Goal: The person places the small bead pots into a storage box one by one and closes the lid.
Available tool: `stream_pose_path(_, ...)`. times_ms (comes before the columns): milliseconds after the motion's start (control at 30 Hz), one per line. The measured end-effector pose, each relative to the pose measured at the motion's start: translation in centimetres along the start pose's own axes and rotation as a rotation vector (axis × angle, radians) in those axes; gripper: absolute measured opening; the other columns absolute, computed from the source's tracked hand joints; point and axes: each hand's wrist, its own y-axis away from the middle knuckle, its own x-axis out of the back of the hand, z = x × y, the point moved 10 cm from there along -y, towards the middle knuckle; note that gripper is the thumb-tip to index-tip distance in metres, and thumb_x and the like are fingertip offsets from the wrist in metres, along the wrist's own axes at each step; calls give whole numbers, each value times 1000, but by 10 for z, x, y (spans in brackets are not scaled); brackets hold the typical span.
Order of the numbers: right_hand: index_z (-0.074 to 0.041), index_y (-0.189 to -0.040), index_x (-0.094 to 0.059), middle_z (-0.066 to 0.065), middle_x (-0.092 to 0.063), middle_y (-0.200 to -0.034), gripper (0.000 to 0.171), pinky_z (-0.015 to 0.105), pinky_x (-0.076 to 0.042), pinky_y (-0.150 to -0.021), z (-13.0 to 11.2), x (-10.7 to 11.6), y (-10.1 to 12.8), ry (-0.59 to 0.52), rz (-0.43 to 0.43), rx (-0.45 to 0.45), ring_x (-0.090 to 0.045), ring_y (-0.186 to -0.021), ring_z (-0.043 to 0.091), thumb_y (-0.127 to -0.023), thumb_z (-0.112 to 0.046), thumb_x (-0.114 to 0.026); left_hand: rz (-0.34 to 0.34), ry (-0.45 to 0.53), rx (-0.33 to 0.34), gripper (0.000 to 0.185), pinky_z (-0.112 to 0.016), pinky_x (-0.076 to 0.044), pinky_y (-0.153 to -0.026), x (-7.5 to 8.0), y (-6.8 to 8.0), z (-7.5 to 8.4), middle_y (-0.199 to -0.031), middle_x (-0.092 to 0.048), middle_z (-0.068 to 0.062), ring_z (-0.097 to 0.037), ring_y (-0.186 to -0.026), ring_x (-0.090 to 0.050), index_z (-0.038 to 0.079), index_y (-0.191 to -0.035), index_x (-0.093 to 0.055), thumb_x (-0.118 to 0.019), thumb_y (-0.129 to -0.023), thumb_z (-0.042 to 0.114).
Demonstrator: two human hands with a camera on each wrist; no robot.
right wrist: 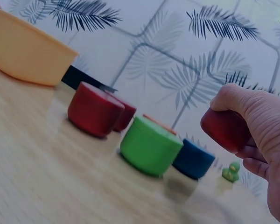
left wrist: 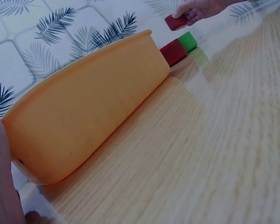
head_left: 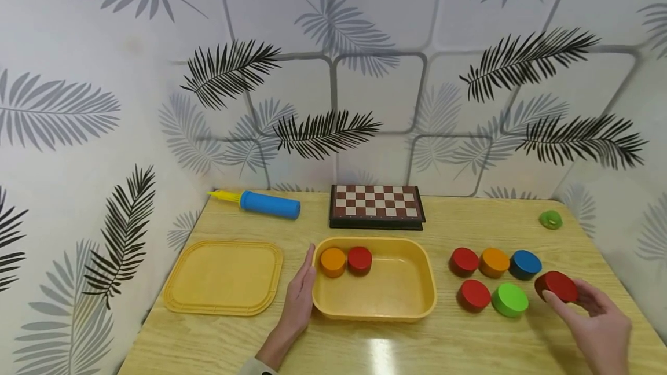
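A: On the wood-grain table (head_left: 396,346), right side: right hand (head_left: 594,320) pinches a red disc (head_left: 556,285) between thumb and fingers, lifted off the surface, just right of the green disc (head_left: 509,299). Round, flat, matte painted wood look.

B: Left hand?

A: Left hand (head_left: 298,300) lies flat, fingers straight, pressed against the left wall of the yellow tub (head_left: 424,282). Grips nothing. Tub is smooth plastic, rounded rectangle.

B: Inside the tub?

A: Orange disc (head_left: 333,261) and another red disc (head_left: 359,260), touching, at the back left corner.

B: Loose discs?

A: Five near the right hand: red, orange, blue in the back row, red and green in front.

B: Rest?

A: Flat yellow lid (head_left: 224,275) left of the tub, ribbed rim. Blue pump (head_left: 268,203) with yellow tip, folded checkerboard (head_left: 376,206), small green toy (head_left: 550,219) at the back.
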Motion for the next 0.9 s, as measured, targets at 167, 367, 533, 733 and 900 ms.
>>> stream_pose_path(167,-4,-130,-71,-32,-64,-84,60,0,-45,-76,-32,-11,4,20,-60,73,-62,-78,-10,-77,-18,-96,1,4,-6,54,-11,-16,-120,1,0,0,-173,-21,-10,-21,-158,-21,9,-167,-22,-29,-117,28)
stream_pose_path(367,-4,-126,-71,-31,-67,-90,55,1,-46,-77,-68,-34,12,9,-164,188,-63,-82,-9,-78,-18,-95,-1,19,-18,54,-11,-16,-120,1,0,1,-173,-20,-11,-22,-158,-20,8,-167,-22,-29,-117,27)
stream_pose_path(533,1,-126,-69,-29,-67,-95,55,2,-48,-77,-90,-59,22,6,-254,290,-63,-85,-8,-80,-16,-93,-2,20,-19,53,-11,-16,-120,1,1,0,-173,-20,-12,-22,-158,-20,9,-167,-22,-29,-117,27)
stream_pose_path(733,2,-126,-69,-21,-69,-101,52,6,-52,-80,-115,-94,42,5,-377,430,-65,-88,-7,-82,-14,-92,1,16,5,53,-11,-16,-120,1,1,-1,-173,-21,-10,-20,-158,-20,10,-167,-23,-29,-117,28)
stream_pose_path(900,1,-127,-69,7,-75,-109,52,9,-54,-81,-133,-122,60,44,-467,495,-63,-91,-9,-83,-17,-91,3,9,11,54,-12,-16,-120,1,0,0,-173,-22,-9,-18,-157,-21,11,-167,-23,-30,-117,29)
